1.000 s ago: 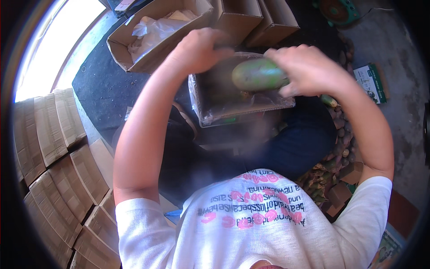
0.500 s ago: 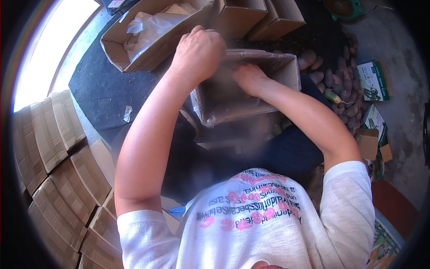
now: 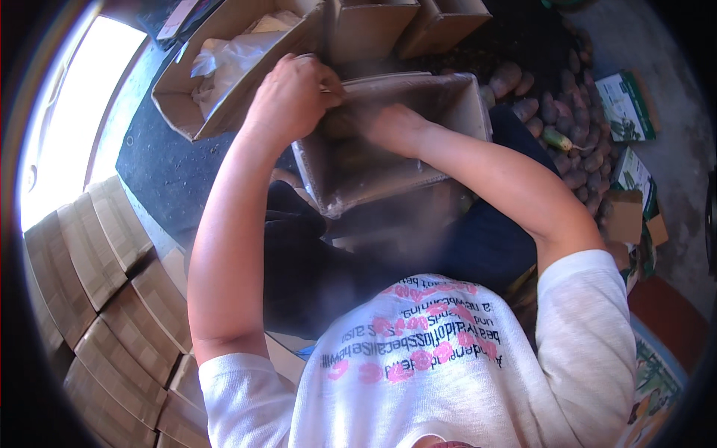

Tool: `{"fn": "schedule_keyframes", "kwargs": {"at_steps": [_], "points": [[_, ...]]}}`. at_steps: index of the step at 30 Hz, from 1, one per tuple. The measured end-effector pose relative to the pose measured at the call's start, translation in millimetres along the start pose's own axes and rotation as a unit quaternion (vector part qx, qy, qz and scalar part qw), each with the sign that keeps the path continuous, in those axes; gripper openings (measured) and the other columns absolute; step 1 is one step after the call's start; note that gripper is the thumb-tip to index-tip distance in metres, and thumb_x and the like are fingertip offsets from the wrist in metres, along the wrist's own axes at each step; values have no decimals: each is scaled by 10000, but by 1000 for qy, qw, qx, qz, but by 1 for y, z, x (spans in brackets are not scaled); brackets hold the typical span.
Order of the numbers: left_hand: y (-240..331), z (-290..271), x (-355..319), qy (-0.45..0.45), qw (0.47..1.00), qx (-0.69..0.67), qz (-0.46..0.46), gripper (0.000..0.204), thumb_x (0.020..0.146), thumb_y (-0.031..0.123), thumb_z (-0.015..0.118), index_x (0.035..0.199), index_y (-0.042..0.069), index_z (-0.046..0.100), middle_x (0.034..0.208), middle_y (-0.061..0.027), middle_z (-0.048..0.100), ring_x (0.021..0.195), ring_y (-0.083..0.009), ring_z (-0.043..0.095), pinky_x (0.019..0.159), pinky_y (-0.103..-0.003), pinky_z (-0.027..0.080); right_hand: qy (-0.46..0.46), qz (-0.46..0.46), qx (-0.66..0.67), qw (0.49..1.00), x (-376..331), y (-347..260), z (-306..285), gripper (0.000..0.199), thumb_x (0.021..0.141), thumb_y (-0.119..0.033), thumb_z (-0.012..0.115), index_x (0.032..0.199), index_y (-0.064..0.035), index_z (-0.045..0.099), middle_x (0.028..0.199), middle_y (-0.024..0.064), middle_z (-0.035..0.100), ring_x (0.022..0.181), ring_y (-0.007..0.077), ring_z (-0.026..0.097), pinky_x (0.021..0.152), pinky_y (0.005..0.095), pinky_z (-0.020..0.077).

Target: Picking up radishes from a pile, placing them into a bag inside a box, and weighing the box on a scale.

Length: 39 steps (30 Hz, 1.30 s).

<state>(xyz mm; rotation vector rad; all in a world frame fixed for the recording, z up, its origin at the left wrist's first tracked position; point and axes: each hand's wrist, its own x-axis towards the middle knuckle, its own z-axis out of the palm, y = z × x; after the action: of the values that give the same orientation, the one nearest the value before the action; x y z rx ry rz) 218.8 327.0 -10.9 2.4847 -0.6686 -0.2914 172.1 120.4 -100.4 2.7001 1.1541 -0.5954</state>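
Note:
An open cardboard box (image 3: 388,190) sits in front of me between my legs, with clear plastic film along its near left corner. At the box's far left corner is my left hand (image 3: 291,97), its fingers curled closed in a pinch; whatever is between them is too small to make out. My right hand (image 3: 396,128) reaches inside the box from the right. Its fingers are smeared and lost in the shadow. The contents of the box are too dark to tell.
A long carton (image 3: 175,97) with white plastic bags (image 3: 228,63) lies at the far left. Two more cartons (image 3: 366,33) stand behind the box. Reddish root vegetables (image 3: 553,112) are heaped on the right, near printed green-white cartons (image 3: 624,108). Stacked brown boxes (image 3: 97,261) line the left.
My view has shifted slightly, so the box and cartons appear further left. My left hand has come down a little toward the box's left corner. My right hand has moved left inside the box.

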Motion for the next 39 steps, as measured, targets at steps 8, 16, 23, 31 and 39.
{"fn": "schedule_keyframes", "kwargs": {"at_steps": [8, 16, 23, 31, 39], "points": [[14, -3, 3, -33, 999, 2, -24, 215, 816, 149, 750, 1024, 98, 766, 1094, -148, 715, 1099, -315, 657, 967, -400, 491, 262, 23, 256, 930, -123, 67, -112, 419, 811, 22, 586, 1210, -65, 679, 1080, 170, 715, 976, 314, 708, 848, 391, 565], [37, 10, 2, 96, 994, 41, -32, 353, 898, 244, 722, 1227, 117, 706, 1221, -117, 696, 1153, -295, 649, 1006, -423, 484, 500, 455, 319, 664, -373, 84, -75, 304, 938, -41, 643, 1224, 62, 628, 1056, 118, 696, 994, 161, 664, 897, 289, 523], [40, 32, 5, 126, 989, 60, 41, 273, 967, 214, 649, 1216, 126, 721, 1212, -69, 711, 1136, -244, 658, 1005, -408, 496, 141, 715, 308, 611, -455, 0, 151, 424, 892, -187, 660, 1307, -105, 622, 1339, 166, 609, 1195, 316, 615, 987, 433, 501], [49, 35, -2, 153, 988, -19, -20, 316, 1029, 205, 520, 1274, 88, 683, 1156, -95, 726, 1035, -197, 690, 908, -334, 524, -153, 609, 250, 737, -450, -101, 298, 843, 939, -398, 607, 1607, -318, 99, 1672, 45, 131, 1524, 251, 192, 1233, 503, 105], [44, 40, -2, 189, 980, -56, -39, 317, 1056, 163, 481, 1284, 33, 659, 1132, -129, 704, 1044, -201, 676, 945, -328, 536, -198, 578, 233, 756, -452, -99, 302, 707, 994, -316, 500, 1606, -316, 146, 1677, 49, 115, 1530, 255, 159, 1237, 512, 9]]}}
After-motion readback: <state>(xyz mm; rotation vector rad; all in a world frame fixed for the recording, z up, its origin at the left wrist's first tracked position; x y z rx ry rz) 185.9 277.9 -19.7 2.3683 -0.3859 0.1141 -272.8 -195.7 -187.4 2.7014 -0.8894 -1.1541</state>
